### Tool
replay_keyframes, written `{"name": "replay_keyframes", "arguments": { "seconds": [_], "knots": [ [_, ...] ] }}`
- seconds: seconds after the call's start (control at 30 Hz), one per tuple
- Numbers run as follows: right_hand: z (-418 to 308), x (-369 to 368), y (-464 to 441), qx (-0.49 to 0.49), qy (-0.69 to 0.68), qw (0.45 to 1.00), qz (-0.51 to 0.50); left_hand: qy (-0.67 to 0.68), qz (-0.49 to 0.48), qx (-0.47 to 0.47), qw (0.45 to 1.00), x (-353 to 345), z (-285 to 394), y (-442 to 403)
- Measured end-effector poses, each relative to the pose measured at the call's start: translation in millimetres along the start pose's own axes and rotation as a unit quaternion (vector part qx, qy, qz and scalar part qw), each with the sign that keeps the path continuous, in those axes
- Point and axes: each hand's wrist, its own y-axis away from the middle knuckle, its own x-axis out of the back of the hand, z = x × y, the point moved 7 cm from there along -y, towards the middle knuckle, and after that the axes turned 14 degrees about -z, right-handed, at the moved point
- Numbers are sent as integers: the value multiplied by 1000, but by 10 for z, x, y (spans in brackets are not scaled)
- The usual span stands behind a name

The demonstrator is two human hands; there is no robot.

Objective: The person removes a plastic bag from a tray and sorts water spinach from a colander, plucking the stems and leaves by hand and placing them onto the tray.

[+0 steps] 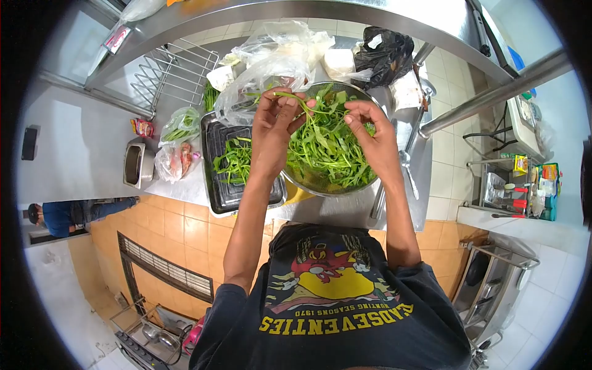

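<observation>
Leafy green stems (327, 145) fill a round mesh strainer (330, 190) on the metal counter. Over its left side, my left hand (279, 114) pinches a green stem between thumb and fingers. The stem stretches toward my right hand (370, 123), whose thumb and fingertips are closed on its leafy end above the strainer's right side. A black tray (216, 185) stands to the left of the strainer and holds a smaller pile of cut greens (235, 161).
Clear plastic bags (271, 58) and a black bag (383, 55) lie behind the strainer. A wire rack (176, 74), bagged vegetables (180, 126) and a metal container (139, 165) are at left. Metal utensils (404, 157) lie at right. Another person (58, 217) is far left.
</observation>
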Motion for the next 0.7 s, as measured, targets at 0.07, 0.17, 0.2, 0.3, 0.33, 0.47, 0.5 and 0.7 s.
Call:
{"name": "replay_keyframes", "arguments": {
  "seconds": [0.07, 0.17, 0.2, 0.3, 0.33, 0.47, 0.5, 0.7],
  "knots": [
    [-118, 10, -10, 36, 35, 999, 14, 16, -10, -3, 1000, -6, 11, 3],
    [-300, -25, -9, 103, 167, 980, 25, 24, -17, 0, 1000, -19, 9, 7],
    [-280, -19, -8, 111, 202, 973, 15, 27, -17, 7, 999, -22, -10, 8],
    [-157, -6, -30, 102, 193, 976, 1, 18, -9, 36, 999, 18, -100, 20],
    [-115, 3, -38, 93, 171, 981, -2, 13, -5, 48, 999, 28, -124, 26],
    [-31, 9, -38, 74, 119, 990, -20, -13, -1, 94, 995, -29, -197, 90],
    [-18, 3, -33, 67, 115, 991, -21, -29, -10, 102, 994, -33, -223, 99],
    [74, -37, -8, 8, 47, 997, -55, -28, -28, 101, 994, 120, -387, 108]
  ]
}}
